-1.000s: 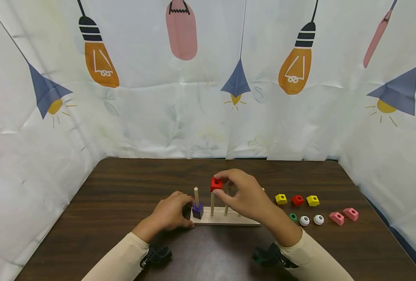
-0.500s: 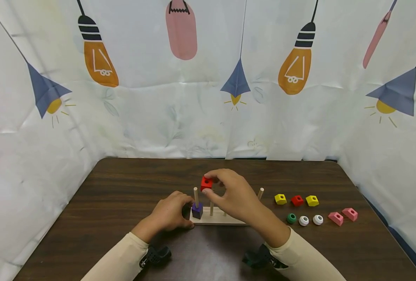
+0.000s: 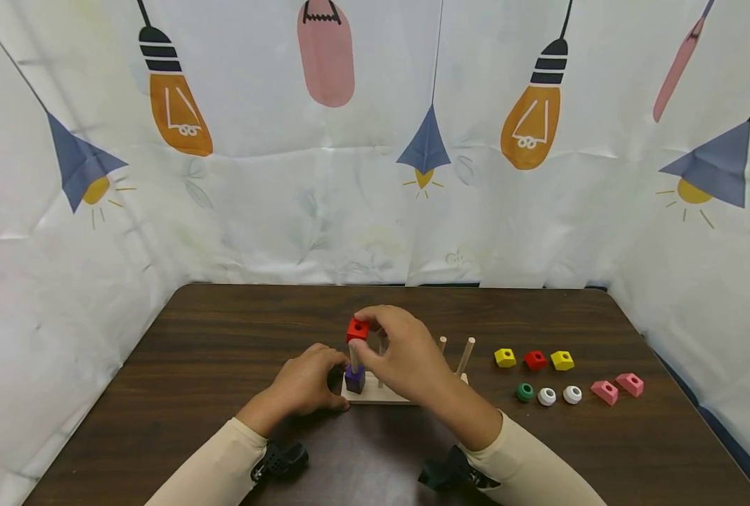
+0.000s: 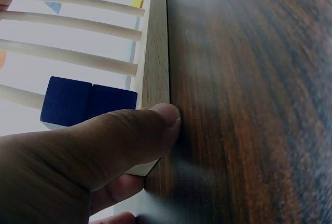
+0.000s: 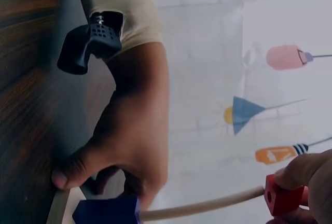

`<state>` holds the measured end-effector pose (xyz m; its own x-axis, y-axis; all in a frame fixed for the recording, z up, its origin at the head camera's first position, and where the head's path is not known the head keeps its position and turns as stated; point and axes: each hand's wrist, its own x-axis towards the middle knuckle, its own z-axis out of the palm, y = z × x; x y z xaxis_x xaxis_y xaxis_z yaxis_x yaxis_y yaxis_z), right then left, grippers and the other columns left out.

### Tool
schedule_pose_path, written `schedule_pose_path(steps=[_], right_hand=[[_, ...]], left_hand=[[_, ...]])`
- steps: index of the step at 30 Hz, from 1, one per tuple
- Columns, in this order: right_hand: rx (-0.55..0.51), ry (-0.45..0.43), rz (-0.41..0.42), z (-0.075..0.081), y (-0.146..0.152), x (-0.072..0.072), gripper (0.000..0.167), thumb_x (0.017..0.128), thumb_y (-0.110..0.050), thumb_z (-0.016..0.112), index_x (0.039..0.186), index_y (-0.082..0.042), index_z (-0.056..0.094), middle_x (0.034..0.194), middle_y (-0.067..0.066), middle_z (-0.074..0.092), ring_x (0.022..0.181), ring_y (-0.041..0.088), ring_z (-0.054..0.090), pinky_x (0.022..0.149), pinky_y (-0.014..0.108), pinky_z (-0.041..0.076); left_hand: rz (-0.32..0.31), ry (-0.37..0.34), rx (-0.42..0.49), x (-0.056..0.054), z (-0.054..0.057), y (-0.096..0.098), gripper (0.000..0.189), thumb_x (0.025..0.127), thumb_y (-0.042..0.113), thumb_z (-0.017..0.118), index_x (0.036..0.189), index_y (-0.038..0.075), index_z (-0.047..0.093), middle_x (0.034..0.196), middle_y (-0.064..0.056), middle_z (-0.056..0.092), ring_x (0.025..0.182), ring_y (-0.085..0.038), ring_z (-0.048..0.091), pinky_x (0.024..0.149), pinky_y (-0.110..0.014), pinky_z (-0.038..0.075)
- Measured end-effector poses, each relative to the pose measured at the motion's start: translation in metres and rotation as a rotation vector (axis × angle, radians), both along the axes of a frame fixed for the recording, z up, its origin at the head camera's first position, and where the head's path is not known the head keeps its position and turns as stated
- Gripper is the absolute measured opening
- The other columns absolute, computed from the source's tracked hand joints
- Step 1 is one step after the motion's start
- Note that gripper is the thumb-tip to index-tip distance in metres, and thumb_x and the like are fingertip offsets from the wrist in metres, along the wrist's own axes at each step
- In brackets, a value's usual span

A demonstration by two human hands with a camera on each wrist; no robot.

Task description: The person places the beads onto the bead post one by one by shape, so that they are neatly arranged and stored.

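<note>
My left hand (image 3: 311, 381) grips the left end of a wooden peg board (image 3: 377, 395), its thumb (image 4: 155, 123) against the front edge in the left wrist view. Two dark purple-blue blocks (image 4: 88, 102) are stacked on the leftmost peg, down at the base. Over that same peg, my right hand (image 3: 406, 355) pinches a red block (image 3: 358, 330) between thumb and fingers. The right wrist view has the peg's tip (image 5: 259, 190) right at the red block's holed face. Part of the board and some pegs are hidden behind the right hand.
To the right on the dark wooden table (image 3: 223, 316) lie two yellow blocks (image 3: 562, 360), another red block (image 3: 535, 360), a green bead (image 3: 524, 392), two white beads (image 3: 547, 397) and two pink blocks (image 3: 604, 392). A printed white curtain (image 3: 349, 232) hangs behind the table.
My right hand has carried the red block leftward, from above the second peg to the top of the leftmost peg. The left hand has stayed on the board's end.
</note>
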<state>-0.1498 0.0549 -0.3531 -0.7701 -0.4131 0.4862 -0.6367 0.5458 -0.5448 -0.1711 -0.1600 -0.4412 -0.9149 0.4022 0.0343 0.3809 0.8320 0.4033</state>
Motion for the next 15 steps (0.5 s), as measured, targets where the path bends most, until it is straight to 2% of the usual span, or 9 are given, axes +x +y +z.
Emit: schedule_pose_path(steps=[4,8,15], right_hand=[[0.015,0.005,-0.033,0.000,-0.006,0.002,0.033,0.092,-0.019,0.079,0.122,-0.011,0.068,0.108,-0.005,0.068,0.091,0.011,0.058,0.075,0.030,0.051],[0.007,-0.009,-0.035,0.000,-0.010,0.004,0.033,0.092,-0.018,0.078,0.122,-0.010,0.067,0.108,-0.004,0.067,0.093,0.011,0.060,0.080,0.030,0.053],[-0.026,-0.003,-0.034,-0.008,-0.015,0.008,0.036,0.091,-0.015,0.078,0.124,-0.008,0.066,0.108,-0.001,0.068,0.095,0.014,0.064,0.081,0.031,0.054]], left_hand=[[0.000,0.002,0.002,0.000,0.000,0.000,0.054,0.063,0.036,0.098,0.108,0.022,0.073,0.107,0.007,0.066,0.110,-0.019,0.058,0.077,-0.054,0.054],[0.002,0.003,0.003,0.000,0.000,0.000,0.054,0.062,0.035,0.099,0.109,0.022,0.073,0.105,0.007,0.066,0.108,-0.019,0.058,0.075,-0.054,0.054],[-0.002,0.009,0.003,0.001,0.000,0.000,0.056,0.063,0.035,0.099,0.110,0.019,0.072,0.106,0.006,0.067,0.107,-0.020,0.059,0.075,-0.054,0.053]])
